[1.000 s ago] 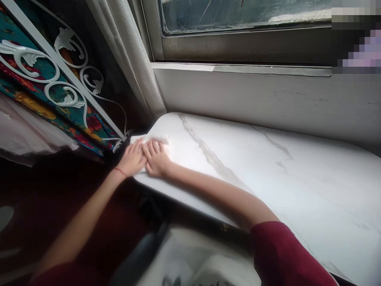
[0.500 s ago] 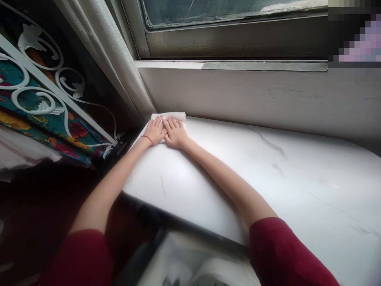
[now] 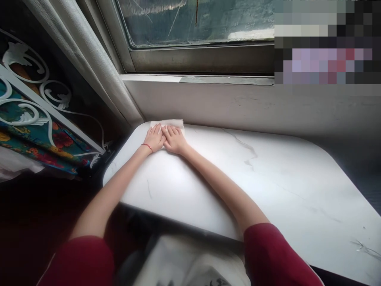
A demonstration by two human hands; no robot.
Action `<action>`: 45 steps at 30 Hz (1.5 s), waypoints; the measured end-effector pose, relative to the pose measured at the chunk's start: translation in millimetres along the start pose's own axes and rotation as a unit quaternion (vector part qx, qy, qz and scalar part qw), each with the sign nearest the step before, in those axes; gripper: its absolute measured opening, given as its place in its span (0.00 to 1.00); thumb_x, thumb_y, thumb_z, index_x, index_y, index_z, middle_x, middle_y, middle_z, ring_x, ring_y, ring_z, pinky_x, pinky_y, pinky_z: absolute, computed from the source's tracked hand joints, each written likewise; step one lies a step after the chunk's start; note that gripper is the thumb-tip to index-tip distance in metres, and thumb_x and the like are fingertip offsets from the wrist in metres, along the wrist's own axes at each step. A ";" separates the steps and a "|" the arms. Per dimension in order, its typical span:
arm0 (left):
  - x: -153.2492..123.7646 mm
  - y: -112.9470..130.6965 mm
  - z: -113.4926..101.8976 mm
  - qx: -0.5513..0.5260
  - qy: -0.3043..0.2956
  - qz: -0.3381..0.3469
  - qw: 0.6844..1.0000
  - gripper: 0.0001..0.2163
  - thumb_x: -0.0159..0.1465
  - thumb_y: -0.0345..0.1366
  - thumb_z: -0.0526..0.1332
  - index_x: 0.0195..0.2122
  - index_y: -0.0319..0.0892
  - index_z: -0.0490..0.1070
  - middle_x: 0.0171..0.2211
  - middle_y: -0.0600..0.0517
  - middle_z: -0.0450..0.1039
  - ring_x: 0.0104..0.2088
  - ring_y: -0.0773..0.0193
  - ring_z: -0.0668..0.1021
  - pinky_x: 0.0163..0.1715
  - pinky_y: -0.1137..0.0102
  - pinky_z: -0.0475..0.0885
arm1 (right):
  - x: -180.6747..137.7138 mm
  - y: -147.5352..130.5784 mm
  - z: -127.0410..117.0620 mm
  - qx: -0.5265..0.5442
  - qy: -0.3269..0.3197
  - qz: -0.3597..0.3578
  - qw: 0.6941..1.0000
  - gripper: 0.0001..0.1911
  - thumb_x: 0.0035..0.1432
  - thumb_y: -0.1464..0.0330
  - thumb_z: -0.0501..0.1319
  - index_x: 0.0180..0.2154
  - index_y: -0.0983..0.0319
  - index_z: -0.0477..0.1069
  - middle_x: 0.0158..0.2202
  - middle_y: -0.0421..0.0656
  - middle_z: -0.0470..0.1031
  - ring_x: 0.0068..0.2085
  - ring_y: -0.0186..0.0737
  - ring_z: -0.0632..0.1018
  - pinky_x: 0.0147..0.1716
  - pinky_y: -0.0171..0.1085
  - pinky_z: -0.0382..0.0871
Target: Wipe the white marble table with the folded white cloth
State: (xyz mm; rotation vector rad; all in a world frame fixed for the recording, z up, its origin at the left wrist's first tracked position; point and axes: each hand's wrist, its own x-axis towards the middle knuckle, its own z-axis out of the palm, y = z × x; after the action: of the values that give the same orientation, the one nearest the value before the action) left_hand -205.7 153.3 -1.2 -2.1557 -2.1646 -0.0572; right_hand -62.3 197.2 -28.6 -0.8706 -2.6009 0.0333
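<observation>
Both my hands lie flat, side by side, on a folded white cloth (image 3: 174, 123) at the far left corner of a white marble-patterned table (image 3: 268, 182). My left hand (image 3: 154, 139), with a red thread on its wrist, presses the cloth's left part. Touching it on the right, my right hand (image 3: 175, 140) presses the other part. Only the cloth's far edge shows beyond my fingertips, close to the wall under the window.
A grey wall (image 3: 238, 107) and a window frame (image 3: 193, 59) rise behind the table. A pale curtain (image 3: 89, 67) hangs at the left. Beside it stands a white scrolled metal frame (image 3: 35, 99) over colourful fabric. A pale chair seat (image 3: 184, 262) sits below the table's near edge.
Both hands have slid the cloth from the table's near left edge to the far corner by the wall. Since half a second ago they have barely moved; my view has shifted.
</observation>
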 end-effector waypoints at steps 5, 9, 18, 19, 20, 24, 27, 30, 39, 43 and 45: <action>-64.0 21.5 -1.8 0.020 0.015 0.014 1.000 0.29 0.71 0.38 0.46 0.72 0.33 0.53 0.73 0.37 0.49 0.73 0.48 0.54 0.71 0.53 0.49 | -55.5 -30.5 -14.5 0.028 0.015 -0.036 0.999 0.36 0.66 0.64 0.52 0.70 0.75 0.53 0.70 0.64 0.57 0.69 0.62 0.58 0.67 0.56 0.48; -132.4 56.3 -3.4 0.029 0.042 -0.006 0.999 0.29 0.71 0.38 0.46 0.71 0.31 0.55 0.72 0.35 0.50 0.72 0.46 0.55 0.70 0.52 0.51 | -114.3 -53.8 -30.2 0.073 0.021 -0.089 0.993 0.37 0.66 0.63 0.51 0.70 0.76 0.53 0.70 0.64 0.56 0.70 0.65 0.57 0.67 0.60 0.50; -215.8 125.5 -5.8 0.014 0.067 0.044 0.997 0.30 0.69 0.38 0.47 0.71 0.31 0.54 0.72 0.33 0.48 0.73 0.44 0.51 0.70 0.48 0.52 | -217.5 -69.9 -68.6 0.099 -0.004 -0.104 0.990 0.39 0.66 0.61 0.49 0.71 0.76 0.49 0.72 0.65 0.50 0.72 0.67 0.52 0.68 0.63 0.50; -214.7 128.7 -5.5 0.013 0.066 0.051 0.996 0.31 0.69 0.38 0.48 0.71 0.30 0.54 0.72 0.32 0.48 0.73 0.43 0.51 0.70 0.47 0.52 | -220.7 -67.8 -70.4 0.096 -0.005 -0.104 0.990 0.39 0.65 0.61 0.49 0.71 0.76 0.48 0.72 0.65 0.50 0.72 0.67 0.52 0.68 0.63 0.50; -211.6 131.3 -4.9 0.013 0.064 0.056 0.996 0.31 0.69 0.38 0.48 0.71 0.29 0.54 0.72 0.31 0.47 0.73 0.42 0.51 0.70 0.47 0.52 | -222.0 -64.6 -71.7 0.094 -0.006 -0.103 0.990 0.40 0.65 0.61 0.50 0.71 0.76 0.48 0.72 0.65 0.50 0.73 0.66 0.52 0.69 0.62 0.49; -182.9 137.8 -0.3 0.003 0.063 0.066 0.996 0.30 0.69 0.38 0.48 0.71 0.27 0.54 0.72 0.29 0.48 0.73 0.39 0.52 0.69 0.45 0.52 | -211.8 -41.5 -71.2 0.085 -0.005 -0.100 0.991 0.39 0.65 0.62 0.50 0.71 0.77 0.50 0.72 0.63 0.51 0.72 0.65 0.53 0.69 0.61 0.49; -146.2 139.8 3.6 -0.005 0.060 0.061 0.996 0.30 0.70 0.37 0.48 0.70 0.27 0.54 0.72 0.30 0.49 0.73 0.39 0.52 0.69 0.46 0.50 | -193.1 -14.2 -65.8 0.065 0.010 -0.093 0.993 0.39 0.64 0.61 0.50 0.70 0.78 0.51 0.71 0.65 0.54 0.71 0.67 0.56 0.67 0.61 0.50; -101.5 141.1 5.5 -0.008 0.049 0.056 0.997 0.30 0.70 0.39 0.49 0.71 0.29 0.54 0.72 0.32 0.50 0.73 0.41 0.53 0.70 0.47 0.49 | -170.2 18.2 -58.8 0.046 0.024 -0.083 0.995 0.39 0.64 0.61 0.50 0.69 0.78 0.54 0.69 0.66 0.57 0.69 0.67 0.58 0.66 0.59 0.51; 4.1 154.7 4.5 0.002 0.026 0.045 0.999 0.29 0.72 0.39 0.47 0.71 0.29 0.53 0.73 0.33 0.49 0.73 0.45 0.53 0.71 0.52 0.47 | -115.0 102.3 -44.7 0.025 0.056 -0.041 0.997 0.36 0.64 0.62 0.48 0.68 0.75 0.56 0.68 0.62 0.61 0.68 0.60 0.61 0.65 0.54 0.51; 31.4 157.8 7.7 -0.004 0.036 0.043 0.998 0.28 0.72 0.38 0.47 0.70 0.29 0.55 0.72 0.34 0.51 0.73 0.46 0.54 0.70 0.53 0.47 | -99.6 124.7 -42.5 0.008 0.038 -0.020 0.999 0.36 0.65 0.62 0.48 0.69 0.73 0.56 0.68 0.60 0.61 0.67 0.58 0.61 0.65 0.52 0.50; 42.4 157.8 9.7 -0.009 0.042 0.043 0.998 0.27 0.72 0.38 0.46 0.69 0.29 0.57 0.72 0.35 0.52 0.72 0.47 0.56 0.70 0.53 0.48 | -93.2 131.8 -42.5 -0.002 0.023 -0.004 1.000 0.36 0.64 0.62 0.49 0.69 0.72 0.55 0.68 0.59 0.61 0.67 0.58 0.61 0.65 0.51 0.51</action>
State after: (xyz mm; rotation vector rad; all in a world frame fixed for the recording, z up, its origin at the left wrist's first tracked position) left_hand -48.5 197.4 -12.6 -2.2106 -2.0328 -0.1607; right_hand 97.1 244.8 -42.3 -0.8535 -2.5628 0.0062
